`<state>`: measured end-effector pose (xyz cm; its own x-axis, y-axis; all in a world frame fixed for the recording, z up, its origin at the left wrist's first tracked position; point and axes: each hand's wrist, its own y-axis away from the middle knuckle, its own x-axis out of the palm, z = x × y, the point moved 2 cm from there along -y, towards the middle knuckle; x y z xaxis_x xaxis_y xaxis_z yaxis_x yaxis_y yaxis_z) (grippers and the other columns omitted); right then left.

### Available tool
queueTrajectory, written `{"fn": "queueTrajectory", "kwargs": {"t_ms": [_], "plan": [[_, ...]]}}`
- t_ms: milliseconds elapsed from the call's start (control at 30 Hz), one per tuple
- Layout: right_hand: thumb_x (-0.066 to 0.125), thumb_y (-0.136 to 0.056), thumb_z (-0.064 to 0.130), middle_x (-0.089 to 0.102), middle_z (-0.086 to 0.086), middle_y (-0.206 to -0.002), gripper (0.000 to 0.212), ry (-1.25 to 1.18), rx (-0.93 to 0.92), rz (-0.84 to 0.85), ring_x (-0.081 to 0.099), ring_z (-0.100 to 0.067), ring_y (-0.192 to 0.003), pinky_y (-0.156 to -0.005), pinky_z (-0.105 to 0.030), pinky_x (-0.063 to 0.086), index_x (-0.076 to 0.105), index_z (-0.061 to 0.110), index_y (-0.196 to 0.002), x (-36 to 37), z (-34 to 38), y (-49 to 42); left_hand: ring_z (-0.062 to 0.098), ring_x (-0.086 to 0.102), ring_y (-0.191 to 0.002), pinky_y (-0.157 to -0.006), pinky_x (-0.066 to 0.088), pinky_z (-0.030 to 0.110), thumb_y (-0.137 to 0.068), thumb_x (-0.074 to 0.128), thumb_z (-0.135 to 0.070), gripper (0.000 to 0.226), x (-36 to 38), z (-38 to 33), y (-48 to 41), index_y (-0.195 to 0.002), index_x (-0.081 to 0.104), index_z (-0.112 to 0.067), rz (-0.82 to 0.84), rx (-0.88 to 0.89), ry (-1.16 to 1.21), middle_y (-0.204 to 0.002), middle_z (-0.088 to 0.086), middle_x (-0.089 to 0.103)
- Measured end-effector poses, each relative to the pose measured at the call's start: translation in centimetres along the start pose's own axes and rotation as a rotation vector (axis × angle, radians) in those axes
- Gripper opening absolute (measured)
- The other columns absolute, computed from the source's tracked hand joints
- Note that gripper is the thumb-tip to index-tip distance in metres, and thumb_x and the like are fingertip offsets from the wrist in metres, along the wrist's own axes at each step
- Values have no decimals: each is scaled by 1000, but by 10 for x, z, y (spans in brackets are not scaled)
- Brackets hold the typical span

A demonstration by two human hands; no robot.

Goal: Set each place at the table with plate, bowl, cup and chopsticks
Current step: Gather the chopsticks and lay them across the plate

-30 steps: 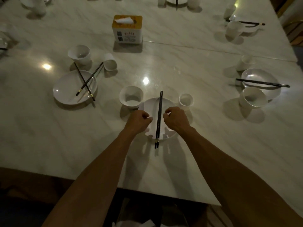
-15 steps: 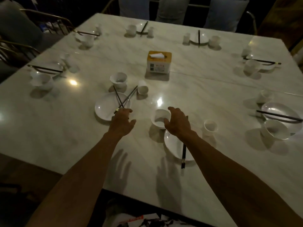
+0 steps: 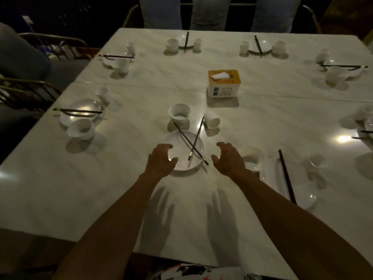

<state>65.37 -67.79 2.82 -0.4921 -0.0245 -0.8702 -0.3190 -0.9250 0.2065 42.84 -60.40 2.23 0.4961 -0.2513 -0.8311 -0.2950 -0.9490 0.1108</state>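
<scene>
Left fingers [image 3: 168,147]: spread and curled, empty, over the near-left rim of the plate [image 3: 177,142]; contact with the rim could not be told.
Right fingers [image 3: 219,145]: spread wide, empty, just right of that plate and apart from it.
Left hand [image 3: 161,160]: palm down above the table [image 3: 141,199].
Right hand [image 3: 229,158]: palm down, partly hiding a bowl [image 3: 253,158].
Chopsticks [image 3: 191,141]: crossed in an X on the plate, ends past its rim.
Far bowl [image 3: 179,114]: upright beyond the plate.
Cup [image 3: 212,119]: tipped on its side, right of that bowl.
Neighbouring plate [image 3: 302,178]: to the right, one straight pair of chopsticks across it.
Surface: pale marble, glossy, with lamp glints and two hand shadows.
Centre: a yellow tissue box [image 3: 224,82].
Room: dim, with chairs [image 3: 40,43] around the edges and other settings along the sides.
</scene>
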Motion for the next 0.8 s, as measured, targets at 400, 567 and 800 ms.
{"fn": "queueTrajectory", "kwargs": {"t_ms": [400, 567, 800], "plan": [[46, -97, 28, 59, -10, -127, 33, -152, 224, 95, 56, -26, -115, -87, -30, 39, 58, 9, -121, 44, -4, -70, 33, 52, -121, -101, 45, 45, -89, 64, -28, 53, 21, 49, -70, -136, 48, -10, -21, -355, 117, -137, 16, 48], [49, -97, 36, 60, -12, -125, 39, -194, 237, 101, 56, -27, -115, -93, -32, 42, 55, 8, -123, 66, -9, -95, 32, 55, -119, -98, 44, 39, -91, 61, -26, 54, 30, 73, -89, -139, 46, -6, 21, -457, 160, -132, 18, 56], [53, -87, 62, 61, -2, -103, 52, -102, 192, -9, 59, -19, -95, -81, -34, 50, 60, 15, -109, 87, 17, -119, 29, 62, -98, -83, 48, 33, -90, 56, -19, 30, 42, 84, -106, -115, 66, -3, 32, -486, 167, -110, 13, 68]]}}
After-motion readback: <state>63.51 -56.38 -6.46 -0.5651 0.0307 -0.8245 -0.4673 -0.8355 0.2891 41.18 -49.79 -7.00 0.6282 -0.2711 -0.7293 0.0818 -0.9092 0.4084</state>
